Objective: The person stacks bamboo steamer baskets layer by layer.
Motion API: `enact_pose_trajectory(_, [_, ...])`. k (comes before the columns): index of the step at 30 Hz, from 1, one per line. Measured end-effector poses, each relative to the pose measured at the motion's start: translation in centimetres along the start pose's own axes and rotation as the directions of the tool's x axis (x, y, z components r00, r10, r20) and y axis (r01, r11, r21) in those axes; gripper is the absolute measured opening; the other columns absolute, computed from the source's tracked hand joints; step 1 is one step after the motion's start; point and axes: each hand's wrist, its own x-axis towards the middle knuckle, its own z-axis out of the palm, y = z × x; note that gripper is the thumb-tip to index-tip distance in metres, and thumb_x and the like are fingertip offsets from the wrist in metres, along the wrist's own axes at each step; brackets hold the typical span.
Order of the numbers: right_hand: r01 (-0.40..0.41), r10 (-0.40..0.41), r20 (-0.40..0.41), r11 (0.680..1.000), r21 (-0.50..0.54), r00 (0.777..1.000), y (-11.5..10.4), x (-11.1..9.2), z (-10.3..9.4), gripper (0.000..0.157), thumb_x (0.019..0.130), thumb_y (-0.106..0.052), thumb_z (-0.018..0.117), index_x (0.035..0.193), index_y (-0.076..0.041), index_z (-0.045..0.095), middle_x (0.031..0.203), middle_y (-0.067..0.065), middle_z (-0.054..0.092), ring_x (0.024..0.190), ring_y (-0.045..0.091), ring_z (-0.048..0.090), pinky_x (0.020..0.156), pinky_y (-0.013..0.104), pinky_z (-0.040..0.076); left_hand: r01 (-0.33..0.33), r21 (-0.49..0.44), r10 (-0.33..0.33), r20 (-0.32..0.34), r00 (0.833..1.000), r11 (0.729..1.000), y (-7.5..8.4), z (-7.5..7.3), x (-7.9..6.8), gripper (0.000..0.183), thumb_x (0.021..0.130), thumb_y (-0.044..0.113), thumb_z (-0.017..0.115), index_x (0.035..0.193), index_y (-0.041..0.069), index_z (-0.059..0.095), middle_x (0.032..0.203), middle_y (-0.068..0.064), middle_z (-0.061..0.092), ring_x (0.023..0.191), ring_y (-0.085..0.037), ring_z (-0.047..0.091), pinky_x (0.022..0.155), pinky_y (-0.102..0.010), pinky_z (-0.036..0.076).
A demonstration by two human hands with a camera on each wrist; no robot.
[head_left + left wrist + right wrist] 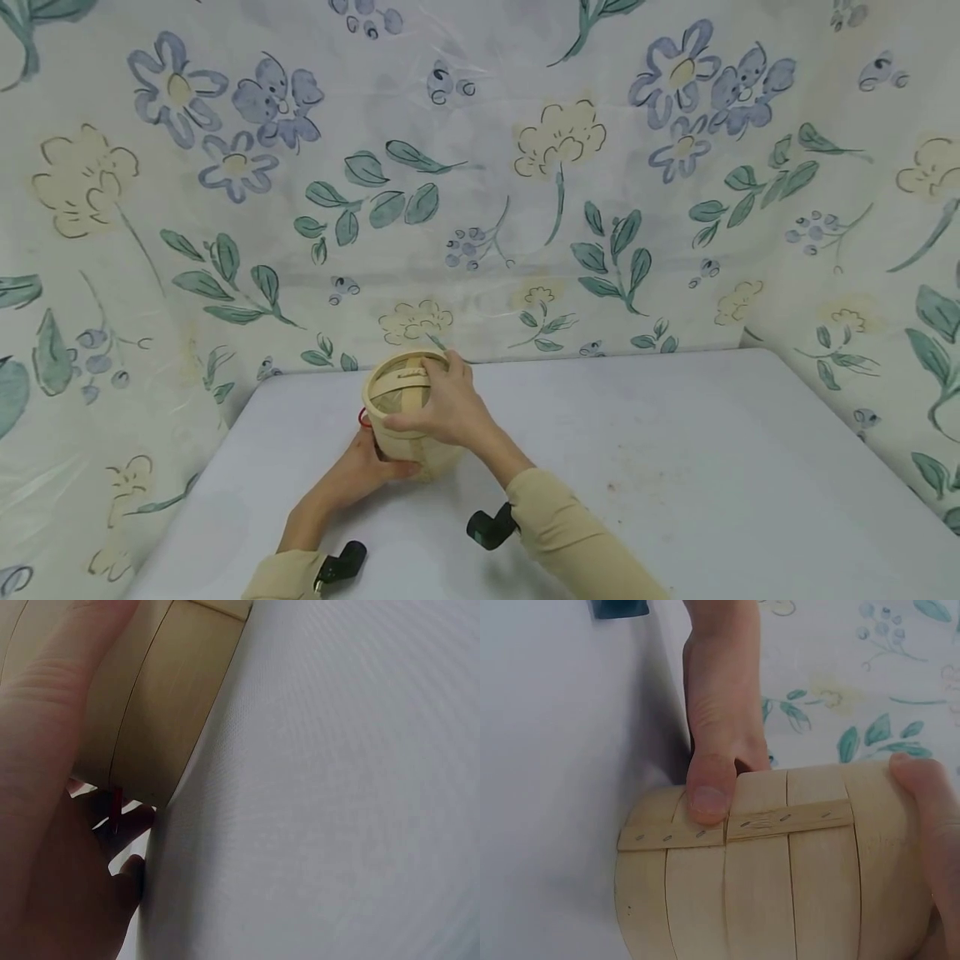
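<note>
A small round bamboo steamer (397, 388) with a woven top stands tilted on the white table, its top facing me. My left hand (356, 473) grips the lower side from the left. In the right wrist view its thumb presses the steamer's slatted wall (757, 892), near a stapled strip. My right hand (459, 407) holds the top rim, with the thumb at the near edge and fingers over the far right. A red loop (364, 417) shows at the steamer's left side. In the left wrist view, the wall hides part of the left fingers.
The white table (675, 467) carries small brownish specks right of the hands. Flower-printed sheeting (480, 208) rises behind the table and at both sides. A black device (491, 527) is strapped at the right wrist, and another black device (343, 563) at the left.
</note>
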Motion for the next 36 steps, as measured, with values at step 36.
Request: enact_pose_trajectory(36, [0.01, -0.015, 0.079, 0.998, 0.061, 0.997, -0.4, -0.3, -0.7, 0.106, 0.076, -0.06, 0.076, 0.156, -0.012, 0.027, 0.164, 0.016, 0.007, 0.149, 0.034, 0.018, 0.11, 0.056, 0.036, 0.035, -0.017, -0.035, 0.017, 0.999, 0.999, 0.6, -0.9, -0.8, 0.085, 0.08, 0.032, 0.083, 0.147, 0.014, 0.034, 0.138, -0.008, 0.054, 0.131, -0.028, 0.048, 0.112, -0.056, 0.031])
